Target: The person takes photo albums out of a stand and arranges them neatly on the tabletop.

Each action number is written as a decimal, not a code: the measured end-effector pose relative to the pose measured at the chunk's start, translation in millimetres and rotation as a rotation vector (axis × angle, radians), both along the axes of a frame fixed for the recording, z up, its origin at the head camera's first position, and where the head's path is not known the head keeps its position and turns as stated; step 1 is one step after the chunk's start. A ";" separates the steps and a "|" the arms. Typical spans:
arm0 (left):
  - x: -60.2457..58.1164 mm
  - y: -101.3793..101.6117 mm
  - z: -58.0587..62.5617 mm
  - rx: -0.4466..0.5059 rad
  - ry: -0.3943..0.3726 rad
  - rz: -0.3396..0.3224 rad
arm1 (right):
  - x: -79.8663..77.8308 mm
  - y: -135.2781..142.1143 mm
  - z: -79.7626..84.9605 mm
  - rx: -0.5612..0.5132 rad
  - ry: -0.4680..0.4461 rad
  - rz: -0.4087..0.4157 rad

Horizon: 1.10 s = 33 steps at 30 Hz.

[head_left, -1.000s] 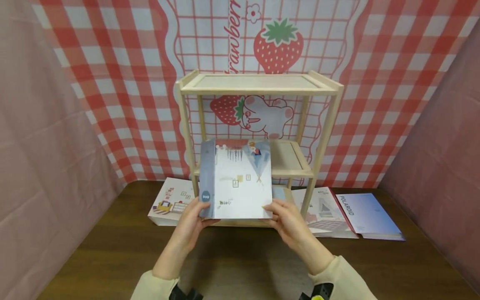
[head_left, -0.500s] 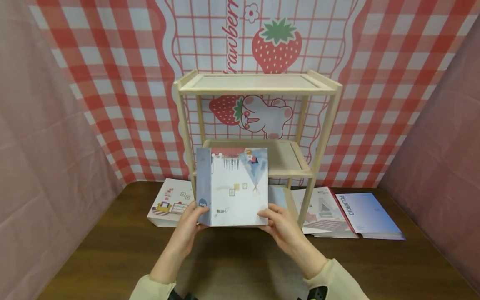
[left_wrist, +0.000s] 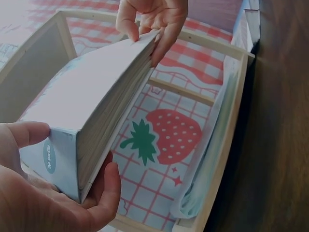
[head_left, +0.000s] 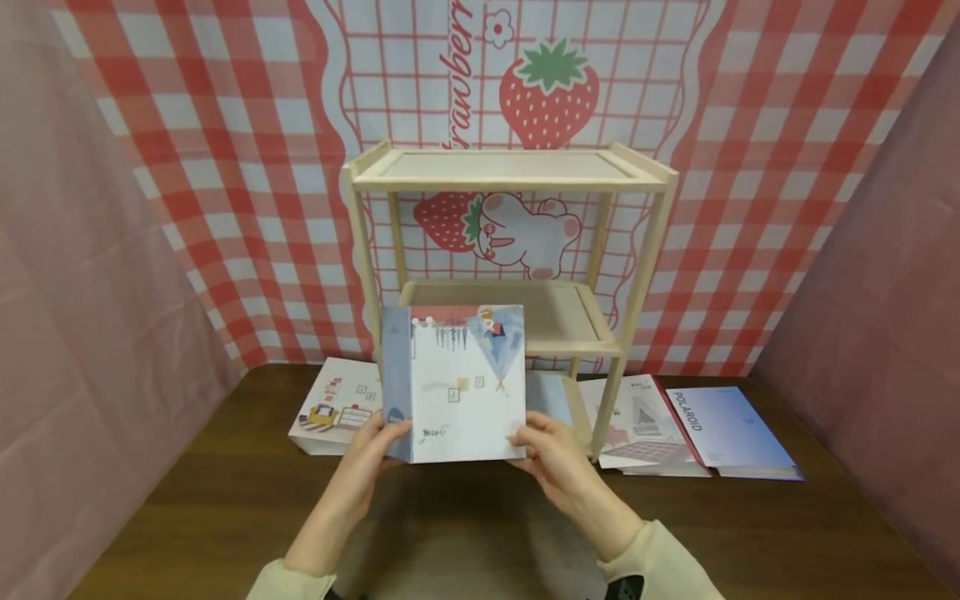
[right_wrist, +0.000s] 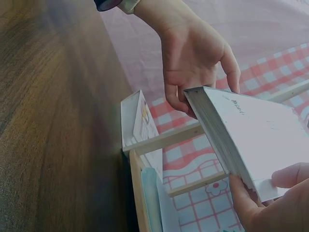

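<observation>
Both hands hold a thick book (head_left: 468, 400) by its near corners, in front of the wooden shelf (head_left: 513, 185). Its white cover has a blue spine strip on the left and a small drawing at the top right. My left hand (head_left: 366, 457) grips the spine corner, thumb on top and fingers underneath, as the left wrist view shows. At the opposite corner my right hand (head_left: 557, 458) pinches the cover and pages (right_wrist: 217, 137) between thumb and fingers. In the head view the book covers part of the middle shelf board (head_left: 558, 317).
A pale blue flat item (head_left: 551, 396) lies on the bottom shelf. Left of the shelf rests a white illustrated book (head_left: 337, 408). To the right lie another illustrated book (head_left: 647, 425) and a blue POLAROID book (head_left: 731, 429). Checked cloth (head_left: 262, 167) hangs behind, over the dark table (head_left: 210, 500).
Both hands have drawn the book down and back from the middle shelf, slightly leftward, uncovering more of that board. Their hold on it is the same.
</observation>
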State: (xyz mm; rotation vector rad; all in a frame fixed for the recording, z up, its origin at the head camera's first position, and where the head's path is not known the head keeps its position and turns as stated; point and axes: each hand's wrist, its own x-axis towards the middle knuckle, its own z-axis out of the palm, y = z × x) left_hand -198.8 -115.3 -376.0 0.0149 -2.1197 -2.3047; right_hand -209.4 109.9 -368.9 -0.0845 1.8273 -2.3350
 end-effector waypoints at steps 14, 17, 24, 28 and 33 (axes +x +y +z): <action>3.1 -8.9 -8.8 -0.080 -0.013 -0.058 | 2.6 -4.7 -8.3 0.015 -0.028 0.002; 4.0 -10.5 -10.1 -0.092 -0.012 -0.066 | 2.7 -4.5 -10.0 0.011 -0.033 0.013; 8.3 -15.3 -14.4 -0.149 -0.014 -0.086 | 5.6 -3.8 -16.2 0.016 -0.034 0.036; 11.5 -19.6 -16.5 -0.160 -0.021 -0.097 | 7.9 -6.1 -18.9 0.036 -0.033 0.033; 13.7 -26.2 -16.4 -0.185 -0.027 -0.112 | 9.7 -11.4 -21.1 0.040 -0.032 0.046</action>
